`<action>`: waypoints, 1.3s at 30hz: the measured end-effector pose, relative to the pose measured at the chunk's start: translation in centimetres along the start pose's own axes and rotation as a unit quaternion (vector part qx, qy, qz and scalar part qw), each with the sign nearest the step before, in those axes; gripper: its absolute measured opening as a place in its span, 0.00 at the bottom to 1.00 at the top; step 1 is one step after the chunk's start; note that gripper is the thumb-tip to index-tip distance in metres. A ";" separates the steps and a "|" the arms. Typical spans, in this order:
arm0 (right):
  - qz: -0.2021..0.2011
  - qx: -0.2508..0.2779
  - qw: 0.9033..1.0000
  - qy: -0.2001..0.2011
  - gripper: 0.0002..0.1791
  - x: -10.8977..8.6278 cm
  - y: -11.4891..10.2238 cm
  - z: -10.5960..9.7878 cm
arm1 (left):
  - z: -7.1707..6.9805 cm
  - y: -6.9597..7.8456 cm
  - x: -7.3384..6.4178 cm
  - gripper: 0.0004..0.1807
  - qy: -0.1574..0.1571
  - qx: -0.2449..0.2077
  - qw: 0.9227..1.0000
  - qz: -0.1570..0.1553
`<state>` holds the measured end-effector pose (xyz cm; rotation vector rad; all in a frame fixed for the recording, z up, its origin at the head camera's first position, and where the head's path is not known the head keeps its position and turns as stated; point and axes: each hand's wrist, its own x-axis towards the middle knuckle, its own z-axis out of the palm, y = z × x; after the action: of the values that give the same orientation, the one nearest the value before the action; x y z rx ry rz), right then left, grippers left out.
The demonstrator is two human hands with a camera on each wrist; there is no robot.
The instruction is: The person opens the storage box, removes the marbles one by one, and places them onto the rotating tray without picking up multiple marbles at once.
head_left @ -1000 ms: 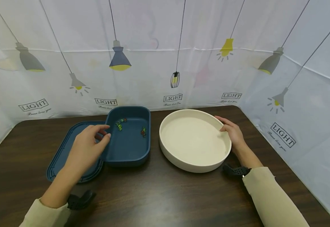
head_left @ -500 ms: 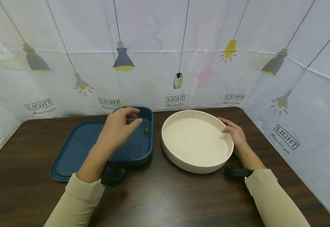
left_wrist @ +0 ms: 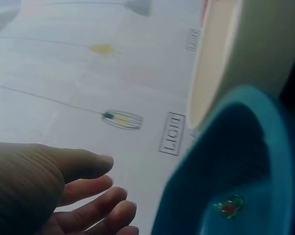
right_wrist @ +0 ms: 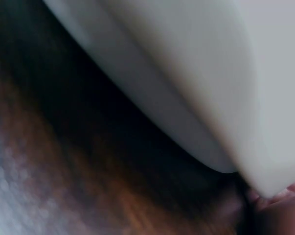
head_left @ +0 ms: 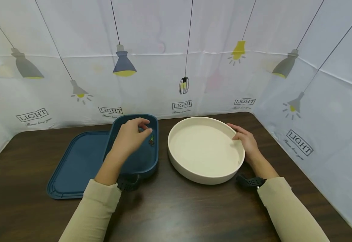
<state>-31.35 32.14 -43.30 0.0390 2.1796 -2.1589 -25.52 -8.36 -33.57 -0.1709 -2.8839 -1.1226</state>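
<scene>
A dark blue rectangular container [head_left: 144,159] holds small shiny green and red pieces [head_left: 151,140], which look like glass beads. Above it hovers my left hand [head_left: 130,136], fingers loosely bent and thumb apart from them. The left wrist view shows nothing between thumb and fingers, while the pieces [left_wrist: 229,206] lie on the container's floor. Part of the container's inside is hidden behind this hand. My right hand [head_left: 247,143] grips the right rim of a round cream dish [head_left: 206,148], thumb inside and fingers outside. In the right wrist view the dish [right_wrist: 186,73] is blurred.
A flat dark blue lid [head_left: 76,168] lies left of the container, partly under it or against it. Everything stands on a dark wooden table [head_left: 179,215]. Behind hangs a white curtain [head_left: 151,84] printed with lamps.
My left hand has moved right, from the container's left edge to over its middle, covering the pieces on the left. My right hand keeps its grip on the dish. The head view shifts slightly.
</scene>
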 end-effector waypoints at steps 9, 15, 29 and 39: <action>-0.002 0.002 1.000 0.002 0.36 0.1 0.1 0.2 | 1.5 -1.3 1.0 0.22 -0.019 0.020 1.000 -0.009; -0.003 0.005 1.000 0.005 0.36 0.1 0.0 0.1 | 2.5 -1.9 1.4 0.21 -0.038 0.034 0.999 -0.017; 0.001 0.003 1.000 0.010 0.36 0.1 -0.1 0.3 | 4.1 -2.4 1.3 0.23 -0.096 0.084 0.991 -0.035; 0.002 0.005 1.000 0.007 0.36 0.1 -0.1 0.3 | 4.7 -3.0 1.4 0.24 -0.091 0.089 0.991 -0.034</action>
<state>-31.48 31.82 -43.25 0.0594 2.1741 -2.1756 -27.22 -7.23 -38.94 -0.1770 -3.1542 -0.8954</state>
